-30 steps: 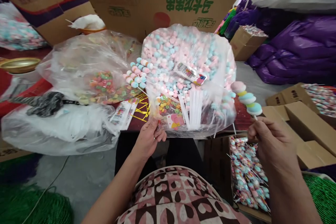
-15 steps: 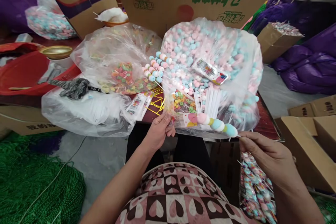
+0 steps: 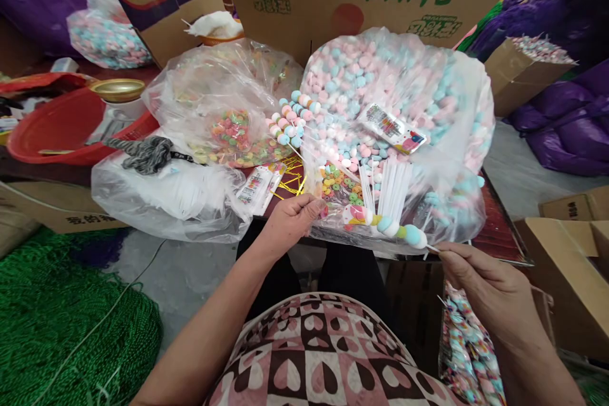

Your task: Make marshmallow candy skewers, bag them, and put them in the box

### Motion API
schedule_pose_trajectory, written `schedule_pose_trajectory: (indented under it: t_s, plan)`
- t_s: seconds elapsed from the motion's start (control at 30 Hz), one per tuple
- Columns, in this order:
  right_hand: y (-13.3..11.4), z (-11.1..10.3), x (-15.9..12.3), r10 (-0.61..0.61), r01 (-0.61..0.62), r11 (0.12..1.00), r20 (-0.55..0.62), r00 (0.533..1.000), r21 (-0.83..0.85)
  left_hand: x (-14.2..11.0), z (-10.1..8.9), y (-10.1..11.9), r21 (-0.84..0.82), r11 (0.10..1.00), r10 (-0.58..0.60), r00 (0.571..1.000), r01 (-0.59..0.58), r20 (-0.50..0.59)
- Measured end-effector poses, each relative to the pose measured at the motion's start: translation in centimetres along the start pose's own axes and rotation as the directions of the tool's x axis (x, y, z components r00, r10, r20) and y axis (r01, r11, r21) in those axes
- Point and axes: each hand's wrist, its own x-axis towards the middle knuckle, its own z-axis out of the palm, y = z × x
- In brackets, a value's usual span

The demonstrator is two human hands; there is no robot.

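Note:
My right hand [image 3: 490, 285] pinches the bare stick end of a marshmallow skewer [image 3: 413, 236], which has pink, blue and white marshmallows with green and yellow gummy rings between them. The skewer points left, and its far end lies inside a clear printed wrapper bag [image 3: 356, 216]. My left hand [image 3: 297, 222] is closed, thumb against fingers, on the other end of this bag. Just beyond, candy rings [image 3: 340, 184] and white sticks [image 3: 394, 187] lie on the plastic. Several finished skewers [image 3: 291, 117] rest together between the large bags.
A big bag of loose marshmallows [image 3: 342, 76] fills the table's right, with a stack of printed wrappers [image 3: 392, 128] on it. A bag of gummy rings [image 3: 231, 130], a bag of white sticks [image 3: 176, 200] and a red basket [image 3: 52, 133] stand left. Wrapped skewers [image 3: 471, 349] hang below right.
The skewer has moved left and its pink end has gone into the printed wrapper bag. My left hand has turned, its fingers now closed together. The view has shifted slightly left.

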Motion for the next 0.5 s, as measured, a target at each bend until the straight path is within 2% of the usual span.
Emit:
schedule_pose_trajectory:
  t_s: [0.1,0.27,0.4,0.5]
  plan:
    - [0.37,0.33,-0.32,0.019,-0.019,0.996,0.004,1.0,0.084,0.03,-0.02,0.47,0.015,1.0,-0.016,1.0,0.016,0.005]
    - [0.17,0.37,-0.28,-0.046,0.054,0.996,0.108,0.993,-0.07,-0.11,0.05,0.68,0.114,0.993,0.033,0.999,-0.031,-0.018]
    - [0.16,-0.01,0.04,-0.108,0.141,0.971,0.169,0.98,-0.193,0.08,-0.19,0.3,0.004,1.0,0.009,0.996,-0.009,-0.085]
    - [0.23,-0.13,0.25,-0.08,0.113,0.975,0.173,0.982,-0.191,0.23,-0.36,0.01,-0.071,0.997,-0.011,0.998,0.006,-0.065]
